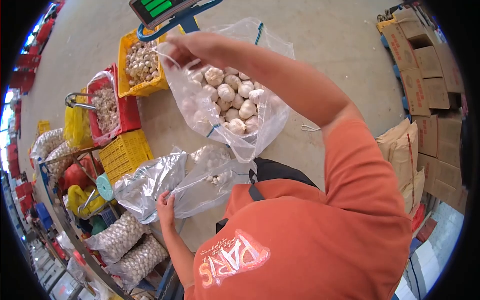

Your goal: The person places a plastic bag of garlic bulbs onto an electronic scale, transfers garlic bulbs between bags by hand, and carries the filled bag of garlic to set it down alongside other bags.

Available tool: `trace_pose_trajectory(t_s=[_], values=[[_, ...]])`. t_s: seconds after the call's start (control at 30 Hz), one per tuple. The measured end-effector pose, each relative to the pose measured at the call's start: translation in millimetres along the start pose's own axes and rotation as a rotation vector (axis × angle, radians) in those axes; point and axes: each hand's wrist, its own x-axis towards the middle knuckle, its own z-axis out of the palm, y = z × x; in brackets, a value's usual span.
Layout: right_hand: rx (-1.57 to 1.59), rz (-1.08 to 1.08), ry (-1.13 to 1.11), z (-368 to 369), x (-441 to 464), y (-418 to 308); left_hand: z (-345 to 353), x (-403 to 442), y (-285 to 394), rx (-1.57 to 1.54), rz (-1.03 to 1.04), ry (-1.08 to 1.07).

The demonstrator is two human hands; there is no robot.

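Note:
A large clear plastic bag (pixel 186 100) full of whole garlic bulbs (pixel 235 97) stands ahead of me, its mouth spread wide. My right hand (pixel 190 50) reaches across its top with curled fingers, gripping the bag's far-left rim. Nearer my body lies a second clear plastic bag (pixel 200 192), with some garlic showing at its far end. The edge of that bag is pinched in my left hand (pixel 166 204). Beside it is a crinkled silvery plastic sheet or bag (pixel 150 182).
A scale with a green display (pixel 159 7) stands beyond the full bag. To the left are a yellow crate (pixel 121 65) and red crate (pixel 131 107) of garlic, an upturned yellow crate (pixel 127 155) and filled garlic sacks (pixel 120 237). Cardboard boxes (pixel 425 90) line the right.

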Motion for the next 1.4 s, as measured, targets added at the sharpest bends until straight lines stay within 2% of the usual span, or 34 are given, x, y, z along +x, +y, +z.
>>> trace_pose_trajectory(t_s=[0.03, 0.1, 0.13, 0.17, 0.27, 0.3, 0.37, 0.4, 0.47, 0.5, 0.53, 0.6, 0.63, 0.7, 0.73, 0.8, 0.87, 0.9, 0.97, 1.33, 1.4], values=[[-0.17, -0.043, -0.115, 2.4, -18.3, 10.6, -0.1, -2.2, -1.1, -0.002, -0.006, -0.003], [-0.84, -0.234, -0.229, 11.3, -61.9, 40.1, -0.9, -5.6, 3.0, -0.07, -0.021, -0.025], [-1.068, -0.305, -0.178, 30.5, -100.9, 45.2, -1.6, -6.9, 4.0, -0.073, -0.023, -0.024], [-1.255, -0.474, -0.056, 38.3, -121.2, 72.9, -2.2, -7.0, 5.9, -0.075, -0.034, -0.023], [-1.224, -0.57, 0.186, 59.1, -152.6, 102.0, -2.2, -1.6, 11.6, -0.072, -0.03, -0.024], [-1.227, -0.57, 0.193, 57.7, -150.7, 106.1, -0.8, -0.2, 12.8, -0.067, -0.027, -0.025], [-1.349, -0.634, 0.448, 58.0, -147.9, 113.0, 1.0, 2.7, 13.0, -0.07, -0.026, -0.04], [-1.352, -0.632, 0.457, 54.0, -144.2, 112.4, 2.5, 5.1, 14.1, -0.077, -0.027, -0.048], [-1.448, -0.412, 0.092, 44.1, -135.1, 110.2, 4.4, 4.7, 17.4, -0.049, -0.015, -0.048], [-1.212, -0.801, 0.338, 44.2, -133.3, 115.2, 4.2, 5.2, 19.7, -0.022, -0.006, -0.041], [-1.211, -0.805, 0.34, 43.6, -137.3, 107.6, 4.7, 5.0, 21.7, -0.021, -0.003, -0.039], [-1.244, -0.957, 0.211, 43.4, -155.6, 91.4, 3.2, -0.2, 20.5, -0.045, -0.013, -0.058], [-1.194, -0.943, 0.211, 47.7, -161.2, 99.7, 1.3, 0.9, 17.5, -0.044, -0.011, -0.059], [-0.923, -1.017, 0.394, 67.4, -173.7, 96.7, -4.0, 1.3, 5.9, -0.036, -0.009, -0.034], [-0.92, -1.105, 0.393, 71.2, -183.6, 93.2, -3.9, -0.3, 4.8, -0.064, 0.023, -0.01], [-0.744, -1.226, 0.232, 81.1, -195.0, 85.5, -6.9, 2.6, 1.1, -0.073, -0.003, 0.022], [-0.476, -1.089, -0.098, 91.4, -191.9, 83.8, -7.0, 13.0, -12.0, -0.08, 0.023, 0.06], [-0.485, -1.115, -0.1, 93.4, -187.5, 86.4, -7.5, 15.8, -14.0, -0.076, 0.014, 0.066], [-0.467, -0.704, -0.39, 95.3, -179.7, 95.7, -6.9, 22.3, -11.5, -0.083, 0.008, 0.064], [-0.482, -0.504, -0.511, 124.2, -150.9, 150.4, -7.4, 9.5, 7.6, -0.176, 0.019, 0.048], [-0.564, -0.354, -0.639, 131.3, -147.7, 158.8, -9.3, 10.2, 6.5, -0.162, -0.01, 0.045]])
